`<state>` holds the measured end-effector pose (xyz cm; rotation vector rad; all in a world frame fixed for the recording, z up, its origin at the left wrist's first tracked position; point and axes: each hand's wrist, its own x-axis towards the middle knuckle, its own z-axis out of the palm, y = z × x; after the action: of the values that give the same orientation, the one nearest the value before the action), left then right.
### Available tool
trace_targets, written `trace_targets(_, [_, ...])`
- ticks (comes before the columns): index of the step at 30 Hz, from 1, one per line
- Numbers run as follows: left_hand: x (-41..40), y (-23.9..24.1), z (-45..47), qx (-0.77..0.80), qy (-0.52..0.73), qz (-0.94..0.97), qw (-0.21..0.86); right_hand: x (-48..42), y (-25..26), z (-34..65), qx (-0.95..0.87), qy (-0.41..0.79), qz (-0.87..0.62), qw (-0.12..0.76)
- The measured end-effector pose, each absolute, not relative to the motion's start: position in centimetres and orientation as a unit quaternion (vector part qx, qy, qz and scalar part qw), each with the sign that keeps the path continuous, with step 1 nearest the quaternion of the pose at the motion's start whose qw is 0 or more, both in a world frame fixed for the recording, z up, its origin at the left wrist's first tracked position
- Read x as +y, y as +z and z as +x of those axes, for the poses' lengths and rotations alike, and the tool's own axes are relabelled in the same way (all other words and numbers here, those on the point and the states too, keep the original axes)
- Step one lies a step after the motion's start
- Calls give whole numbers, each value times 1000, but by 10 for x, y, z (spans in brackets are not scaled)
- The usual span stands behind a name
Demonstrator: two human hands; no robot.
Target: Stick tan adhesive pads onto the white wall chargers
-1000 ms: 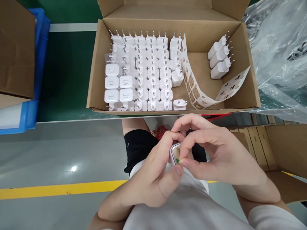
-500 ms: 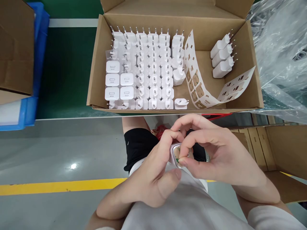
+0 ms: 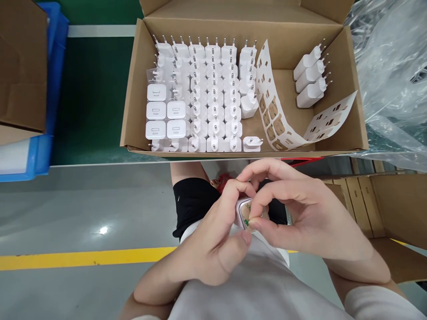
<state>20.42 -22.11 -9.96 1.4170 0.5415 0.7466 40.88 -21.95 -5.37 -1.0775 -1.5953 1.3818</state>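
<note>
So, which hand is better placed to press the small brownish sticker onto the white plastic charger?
Probably the right hand: its fingertips pinch the small brownish sticker, while the left hand grips the white plastic charger and steadies it.

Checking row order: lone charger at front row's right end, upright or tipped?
Tipped: lone charger lies on its side, prongs pointing right; neighbouring chargers stand prongs-up.

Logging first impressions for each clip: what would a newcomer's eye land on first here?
The open cardboard box at the top, its left side packed with neat rows of chargers, and a curled sticker sheet lying to their right. Below it, at centre, the left hand and right hand together pinch one white charger bearing a tan sticker.
</note>
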Motion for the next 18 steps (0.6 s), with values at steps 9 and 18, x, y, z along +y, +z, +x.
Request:
trace_targets(9, [-225,-93,209,312,352,644,603,-244,-34,409,-745,327,-484,323])
trace_targets(18, [-227,-91,212,338,352,667,563,-235,-35,407,-755,346,-464,307])
